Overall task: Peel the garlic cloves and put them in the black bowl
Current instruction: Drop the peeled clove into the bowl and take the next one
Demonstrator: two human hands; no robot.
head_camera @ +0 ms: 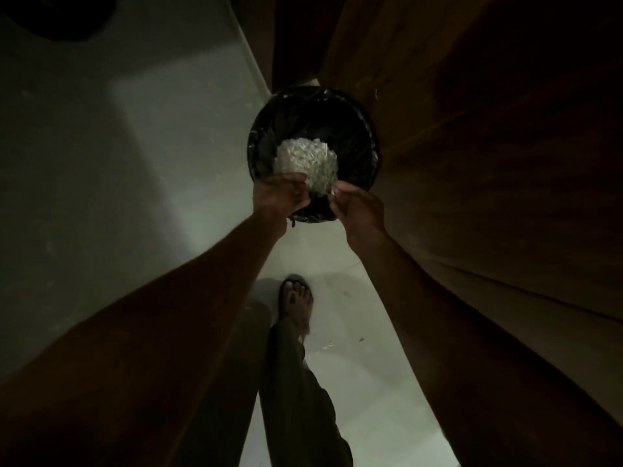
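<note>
both hands over bin [365,143]: left hand [279,197] and right hand [357,207] pinch near edge of clear bag [306,163] of pale scraps, bag hanging beyond fingers, above bin mouth. no cloves or bowl seen.

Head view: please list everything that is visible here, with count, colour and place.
bin: one, black, lined with a black bag, on the floor by the wooden panel.
pale scraps: one heap, whitish, over the bin, held at its near edge; what they are cannot be told.
floor: one, pale, beneath everything.
wooden panel: one, brown, to the right.
left hand: one, its grip on the scraps.
right hand: one, its grip on the scraps.
foot: one, in a sandal, below the hands.
</note>
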